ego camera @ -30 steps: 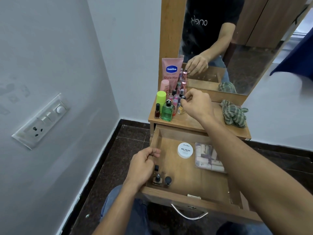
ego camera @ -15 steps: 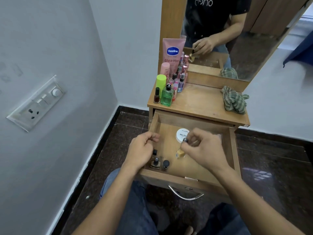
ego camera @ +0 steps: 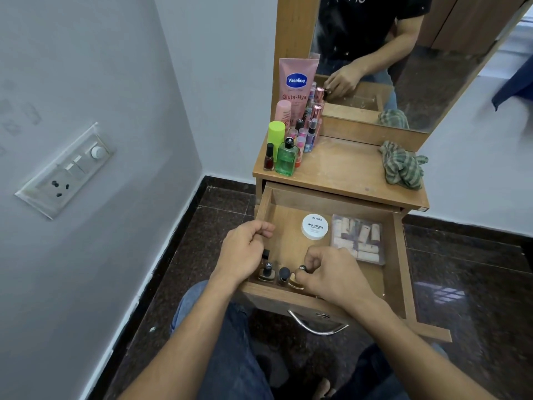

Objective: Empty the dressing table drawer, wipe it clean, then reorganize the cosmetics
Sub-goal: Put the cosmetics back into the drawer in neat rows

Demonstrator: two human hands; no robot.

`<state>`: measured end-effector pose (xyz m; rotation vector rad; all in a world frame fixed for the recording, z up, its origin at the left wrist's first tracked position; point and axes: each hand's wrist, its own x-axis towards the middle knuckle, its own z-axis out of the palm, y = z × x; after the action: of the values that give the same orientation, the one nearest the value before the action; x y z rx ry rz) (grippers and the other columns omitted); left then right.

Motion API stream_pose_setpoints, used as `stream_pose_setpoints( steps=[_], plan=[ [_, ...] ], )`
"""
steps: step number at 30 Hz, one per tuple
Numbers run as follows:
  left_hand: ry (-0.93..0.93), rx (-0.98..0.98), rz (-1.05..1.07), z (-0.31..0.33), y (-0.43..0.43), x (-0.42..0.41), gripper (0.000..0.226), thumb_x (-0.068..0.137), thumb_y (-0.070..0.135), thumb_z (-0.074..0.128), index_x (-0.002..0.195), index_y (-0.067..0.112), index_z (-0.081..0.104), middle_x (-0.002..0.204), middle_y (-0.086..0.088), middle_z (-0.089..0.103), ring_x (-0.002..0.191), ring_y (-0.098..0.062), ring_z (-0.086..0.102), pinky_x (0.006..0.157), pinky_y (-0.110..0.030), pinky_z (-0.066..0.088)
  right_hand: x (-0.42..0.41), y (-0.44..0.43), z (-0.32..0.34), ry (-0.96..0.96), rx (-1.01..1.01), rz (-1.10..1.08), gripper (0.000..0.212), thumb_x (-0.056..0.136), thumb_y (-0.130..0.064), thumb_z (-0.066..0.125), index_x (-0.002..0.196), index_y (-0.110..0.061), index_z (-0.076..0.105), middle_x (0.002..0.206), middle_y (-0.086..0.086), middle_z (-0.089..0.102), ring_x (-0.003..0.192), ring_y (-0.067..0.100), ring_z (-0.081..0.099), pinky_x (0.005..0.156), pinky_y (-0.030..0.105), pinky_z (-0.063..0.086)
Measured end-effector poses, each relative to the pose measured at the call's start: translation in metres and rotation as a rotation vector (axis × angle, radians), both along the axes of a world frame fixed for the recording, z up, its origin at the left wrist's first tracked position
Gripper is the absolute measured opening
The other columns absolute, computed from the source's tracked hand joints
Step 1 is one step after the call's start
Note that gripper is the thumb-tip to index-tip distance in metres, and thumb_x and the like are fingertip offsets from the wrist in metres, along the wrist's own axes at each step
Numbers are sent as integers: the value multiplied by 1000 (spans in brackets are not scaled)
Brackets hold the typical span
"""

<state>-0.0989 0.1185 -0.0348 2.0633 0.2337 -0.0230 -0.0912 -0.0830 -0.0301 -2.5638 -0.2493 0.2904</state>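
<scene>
pinched around the black cap of a small gold nail polish bottle (ego camera: 296, 280), the right hand (ego camera: 331, 272) has its grip clamped at lower centre of the frame. that bottle stands in the open drawer (ego camera: 399, 255) by its front wall, just right of two dark-capped bottles (ego camera: 284, 275). the left hand (ego camera: 245, 251) lies over the drawer's left wall, grip curled in; i cannot tell if it holds anything. behind sit a white tub (ego camera: 315, 226) and a clear pack (ego camera: 357, 239). on the worktop (ego camera: 346, 168) above stand cosmetics (ego camera: 288, 145) at left and a checked cloth (ego camera: 402, 166) at right.
</scene>
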Motion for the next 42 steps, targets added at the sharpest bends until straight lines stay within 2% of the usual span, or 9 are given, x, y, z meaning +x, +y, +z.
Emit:
stream_pose_setpoints(
  steps=[10, 14, 16, 19, 22, 26, 29, 33, 42],
  plan=[
    [-6, 8, -3, -1, 0, 0, 43, 93, -1, 45, 112, 26, 73, 102, 16, 70, 98, -6, 65, 98, -40, 53, -2, -1, 11, 74, -85, 38, 25, 73, -40, 76, 70, -21, 62, 60, -6, 65, 63, 9, 62, 55, 21, 44],
    [-8, -5, 6, -3, 0, 0, 43, 94, -1, 45, 111, 27, 73, 100, 17, 70, 98, -2, 65, 97, -39, 54, 4, -4, 30, 102, -233, 79, 38, 70, -63, 73, 75, -27, 64, 71, -14, 68, 75, 6, 63, 68, 29, 53],
    [-6, -17, 7, -4, 1, 1, 43, 94, -1, 45, 110, 27, 73, 100, 16, 70, 98, -2, 65, 97, -39, 54, 20, -4, 51, 51, -232, 76, 40, 74, -67, 71, 86, -28, 68, 83, -16, 70, 81, 8, 64, 73, 28, 53],
    [-9, -25, 13, -6, 2, 2, 44, 92, -2, 45, 108, 28, 73, 99, 17, 71, 97, -1, 65, 95, -38, 55, 61, 8, 85, -128, -33, 13, 38, 85, -55, 71, 110, -28, 68, 95, -14, 72, 87, 10, 65, 77, 31, 53],
    [-17, -27, 17, -6, 1, 2, 44, 90, -3, 46, 106, 29, 74, 98, 17, 71, 97, 2, 64, 93, -36, 55, 104, 32, 106, -343, 147, -70, 33, 85, -38, 73, 116, -29, 69, 88, -12, 68, 88, 11, 63, 78, 31, 53],
    [-18, -28, 12, -5, 1, 2, 43, 90, -2, 48, 106, 29, 74, 98, 17, 71, 96, 3, 63, 92, -35, 55, 143, 64, 114, -463, 13, -14, 35, 85, -36, 72, 119, -29, 67, 101, -7, 68, 97, 18, 62, 73, 31, 51],
    [-19, -24, 6, -5, 2, 1, 42, 91, -1, 48, 108, 29, 74, 99, 17, 70, 98, 4, 62, 93, -34, 55, 153, 74, 110, -476, -118, 16, 32, 86, -34, 71, 117, -27, 69, 109, 1, 65, 101, 25, 62, 76, 36, 52],
    [-18, -7, -1, -4, 2, 2, 41, 92, 0, 49, 110, 28, 74, 101, 18, 70, 98, 5, 62, 94, -31, 54, 155, 76, 102, -496, -185, 37, 31, 87, -34, 70, 118, -29, 71, 109, 3, 63, 102, 27, 62, 71, 34, 46],
    [-17, 9, 1, -4, 1, 2, 40, 92, 1, 50, 109, 28, 74, 100, 19, 70, 98, 5, 62, 94, -32, 54, 153, 72, 105, -441, -67, 31, 31, 83, -28, 80, 113, -28, 74, 105, -1, 73, 99, 24, 65, 77, 34, 53]
  ],
)
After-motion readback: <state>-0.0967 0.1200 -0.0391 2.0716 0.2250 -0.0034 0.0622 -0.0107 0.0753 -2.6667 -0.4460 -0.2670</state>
